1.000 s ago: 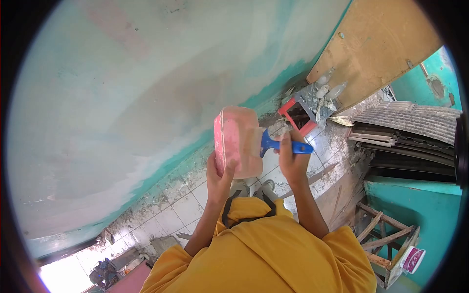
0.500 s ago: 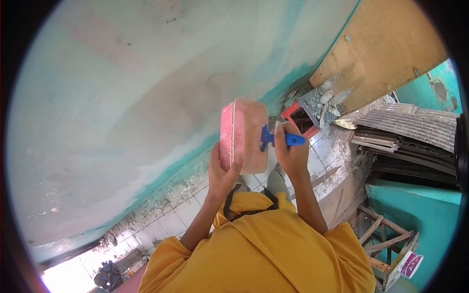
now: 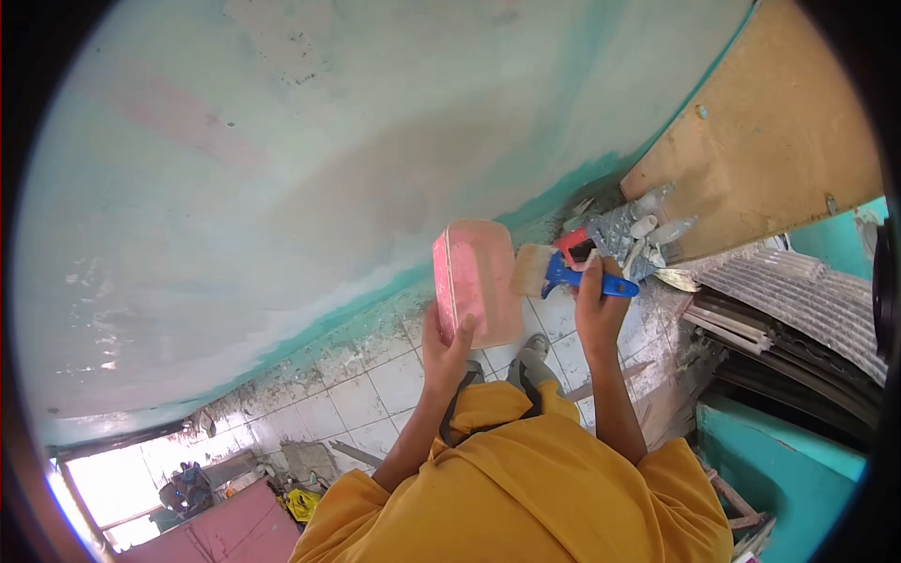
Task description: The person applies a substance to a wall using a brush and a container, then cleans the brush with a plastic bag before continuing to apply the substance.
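Note:
My left hand point(image 3: 449, 345) is closed around the lower left side of a pink rectangular tub point(image 3: 481, 281), which is tilted so that its inside shows. In my right hand point(image 3: 598, 314) is the blue handle of a wide paintbrush point(image 3: 556, 273). The brush's pale bristles point left, close beside the tub's right edge. Behind both hands rises a wall point(image 3: 310, 188) with patchy white, grey and teal paint.
A brown board point(image 3: 770, 141) leans at the upper right, near plastic bottles point(image 3: 646, 225) and a red container point(image 3: 574, 246). Stacked corrugated sheets point(image 3: 798, 296) and a teal cabinet point(image 3: 779, 450) stand right. White floor tiles point(image 3: 352, 403) lie below.
The brush has come out of the tub and moved right, so its bristles now show. The tub sits slightly lower and farther right in view. The camera view has shifted.

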Available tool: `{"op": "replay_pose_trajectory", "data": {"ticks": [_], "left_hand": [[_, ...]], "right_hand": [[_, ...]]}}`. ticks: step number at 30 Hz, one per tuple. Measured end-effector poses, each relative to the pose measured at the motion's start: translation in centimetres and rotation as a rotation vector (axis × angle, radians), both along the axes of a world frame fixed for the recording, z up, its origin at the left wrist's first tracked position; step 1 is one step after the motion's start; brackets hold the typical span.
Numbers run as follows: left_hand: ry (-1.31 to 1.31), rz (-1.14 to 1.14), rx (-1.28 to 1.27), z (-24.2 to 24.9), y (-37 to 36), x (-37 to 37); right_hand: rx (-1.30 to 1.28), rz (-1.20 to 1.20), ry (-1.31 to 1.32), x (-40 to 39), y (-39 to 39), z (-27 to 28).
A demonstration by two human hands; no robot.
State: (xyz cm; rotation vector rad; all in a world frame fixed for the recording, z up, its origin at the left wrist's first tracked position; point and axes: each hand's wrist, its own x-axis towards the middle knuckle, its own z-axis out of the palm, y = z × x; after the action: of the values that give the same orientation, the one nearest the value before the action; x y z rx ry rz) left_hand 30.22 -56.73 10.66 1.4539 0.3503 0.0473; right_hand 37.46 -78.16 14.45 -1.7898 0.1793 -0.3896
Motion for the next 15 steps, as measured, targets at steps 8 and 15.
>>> {"op": "replay_pose_trajectory", "data": {"ticks": [8,15], "left_hand": [[0.046,0.142,-0.025,-0.8,2.8,-1.4],[0.022,0.138,-0.023,-1.6,10.3,-2.9]], "right_hand": [[0.486,-0.044,0.037,3.1,1.4,-3.9],[0.757,0.127,0.027,6.3,11.1,-9.9]]}}
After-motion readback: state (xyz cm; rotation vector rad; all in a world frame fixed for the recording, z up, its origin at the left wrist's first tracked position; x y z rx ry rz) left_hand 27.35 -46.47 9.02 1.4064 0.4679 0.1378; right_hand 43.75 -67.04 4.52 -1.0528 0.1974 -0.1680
